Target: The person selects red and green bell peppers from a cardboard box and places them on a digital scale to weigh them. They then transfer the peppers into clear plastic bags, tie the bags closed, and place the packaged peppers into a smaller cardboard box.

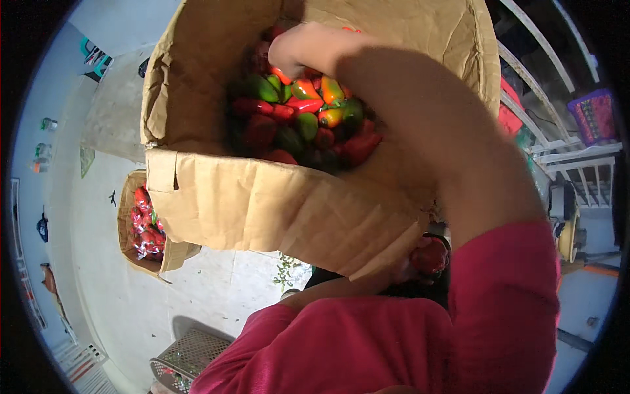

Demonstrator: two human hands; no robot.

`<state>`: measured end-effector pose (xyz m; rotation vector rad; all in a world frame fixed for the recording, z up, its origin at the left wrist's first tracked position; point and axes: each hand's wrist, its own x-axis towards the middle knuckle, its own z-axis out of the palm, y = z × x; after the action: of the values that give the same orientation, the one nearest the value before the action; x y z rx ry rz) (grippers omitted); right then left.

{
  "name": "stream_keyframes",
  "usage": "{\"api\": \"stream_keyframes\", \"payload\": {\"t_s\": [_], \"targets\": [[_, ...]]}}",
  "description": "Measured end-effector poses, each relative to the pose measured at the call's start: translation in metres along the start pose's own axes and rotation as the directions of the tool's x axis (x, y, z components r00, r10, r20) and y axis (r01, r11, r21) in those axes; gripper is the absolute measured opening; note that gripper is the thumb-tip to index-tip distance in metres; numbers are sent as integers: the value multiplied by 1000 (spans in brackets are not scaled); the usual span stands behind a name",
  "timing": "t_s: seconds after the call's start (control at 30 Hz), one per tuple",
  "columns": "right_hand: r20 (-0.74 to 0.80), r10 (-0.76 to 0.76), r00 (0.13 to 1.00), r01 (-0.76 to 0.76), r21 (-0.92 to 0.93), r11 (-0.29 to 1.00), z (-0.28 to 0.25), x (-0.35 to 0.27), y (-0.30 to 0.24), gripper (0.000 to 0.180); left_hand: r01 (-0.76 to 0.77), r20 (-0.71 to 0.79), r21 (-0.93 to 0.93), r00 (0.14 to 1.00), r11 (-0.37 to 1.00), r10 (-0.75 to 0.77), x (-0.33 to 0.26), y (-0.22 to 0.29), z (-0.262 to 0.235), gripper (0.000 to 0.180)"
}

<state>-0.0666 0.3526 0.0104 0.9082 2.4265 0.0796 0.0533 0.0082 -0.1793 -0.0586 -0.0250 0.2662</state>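
Note:
A large brown cardboard box (275, 200) fills the upper middle, its near flap folded outward. Bell peppers (308, 108) in red, green and orange lie heaped inside. My right hand (295, 49) reaches over the side into this box and touches the heap at its far left. Its fingers point down among the peppers and are mostly hidden. Below the box's near right corner, close to my body, my left hand (413, 264) is closed on a dark red pepper (431, 256). The flap hides part of that hand.
On the pale floor at left stands a smaller cardboard box (169, 256) of red peppers in clear wrapping. A grey perforated basket (190, 354) is at lower left. Green scraps (284, 272) litter the floor. White metal rails (538, 33) and a purple woven basket (594, 115) are at right.

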Motion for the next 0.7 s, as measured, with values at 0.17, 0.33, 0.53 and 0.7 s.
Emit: {"api": "stream_keyframes", "payload": {"t_s": [0.17, 0.33, 0.53, 0.7], "targets": [[63, -110, 992, 111, -12, 994, 26, -1, -48, 25, -52, 70, -42, 996, 998, 55, 0, 5, -3, 28], [-28, -70, 997, 71, 54, 996, 36, -6, -26, 35, -226, -198, 469, 915, 854, 351, -9, 6, 47, 22], [220, -207, 953, 173, 164, 971, 56, -7, 12, 35, 62, -68, 38, 996, 997, -59, -3, 10, -8, 31], [40, -187, 981, 190, -70, 979, 94, -12, -9, 32, 12, -501, 448, 832, 894, 240, -6, 41, 109, 23]]}}
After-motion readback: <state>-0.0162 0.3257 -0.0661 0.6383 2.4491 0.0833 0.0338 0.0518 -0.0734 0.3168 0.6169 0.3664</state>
